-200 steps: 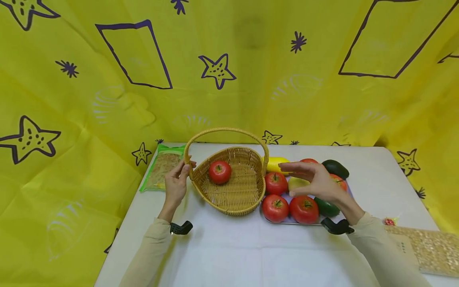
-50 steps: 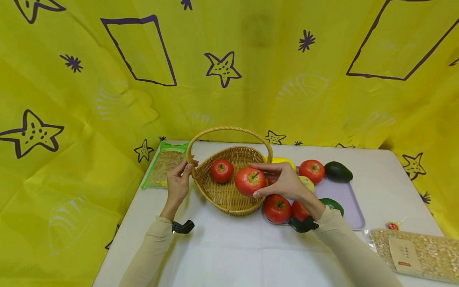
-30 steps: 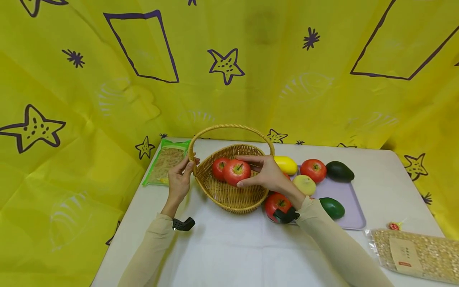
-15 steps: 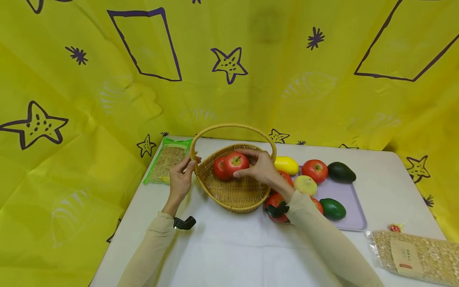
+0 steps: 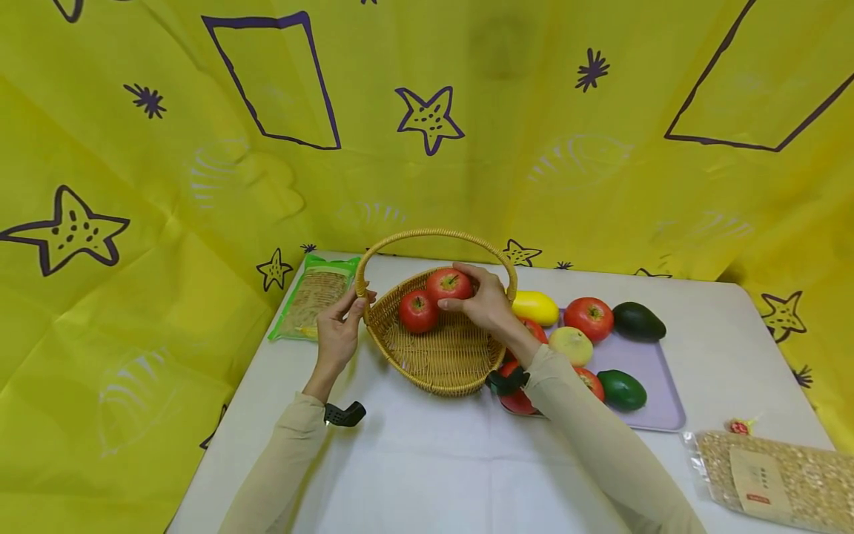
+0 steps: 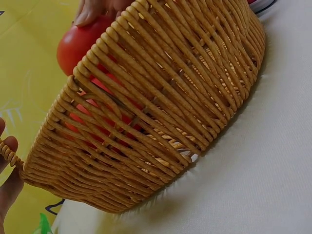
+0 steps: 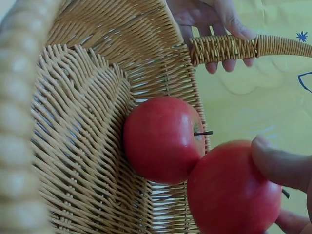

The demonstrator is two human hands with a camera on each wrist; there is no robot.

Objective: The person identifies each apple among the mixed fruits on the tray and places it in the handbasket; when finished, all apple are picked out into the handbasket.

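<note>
Wicker handle (image 5: 437, 232) gripped by the left hand (image 5: 338, 330), red apple (image 5: 447, 283) by the right hand (image 5: 487, 302); I'd lower it softly.

Six red fruits (image 5: 418, 311), two green fruits (image 5: 638, 322), two yellowish fruits (image 5: 536, 308), two bags (image 5: 313, 302), one basket (image 5: 437, 363) and one tray (image 5: 654, 378) are counted.

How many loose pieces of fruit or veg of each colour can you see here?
Round glossy red fruits: 6
Oblong dark-green fruits: 2
Oblong bright-yellow fruit: 1
Round pale-yellow fruit: 1
Total in view: 10, some partly hidden
</note>
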